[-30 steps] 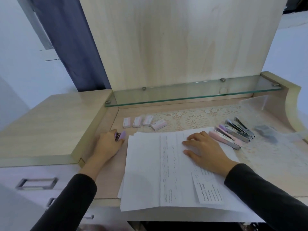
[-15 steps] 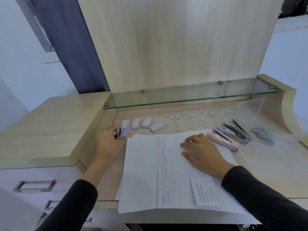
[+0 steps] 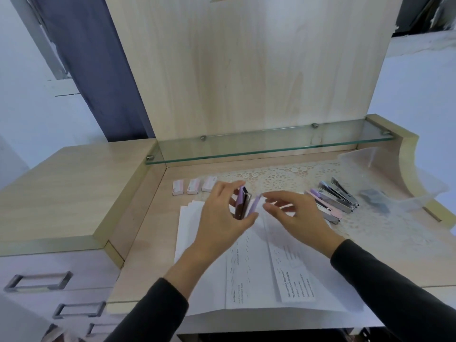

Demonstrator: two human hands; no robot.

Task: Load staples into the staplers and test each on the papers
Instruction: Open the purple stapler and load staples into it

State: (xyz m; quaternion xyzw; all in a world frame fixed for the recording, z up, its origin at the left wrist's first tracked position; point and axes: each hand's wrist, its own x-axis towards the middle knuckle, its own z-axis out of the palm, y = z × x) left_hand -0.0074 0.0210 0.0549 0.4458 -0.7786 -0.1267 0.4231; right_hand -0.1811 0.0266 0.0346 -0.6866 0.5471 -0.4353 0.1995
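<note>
- Wooden desk, papers spread across it.
- Left hand grips purple stapler upright above them, lid hinged open rightward.
- Right hand, fingers loosely spread, just beside lid, perhaps touching; blur hides contact.

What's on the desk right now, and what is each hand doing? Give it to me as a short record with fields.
left hand: grips the purple stapler, hinged open, above the papers
right hand: fingers reach toward the stapler's raised lid; contact too blurred to tell
staple boxes: three visible, in a row behind the papers
other staplers: lying side by side to the right, untouched
plastic bag: far right of the desk
</note>
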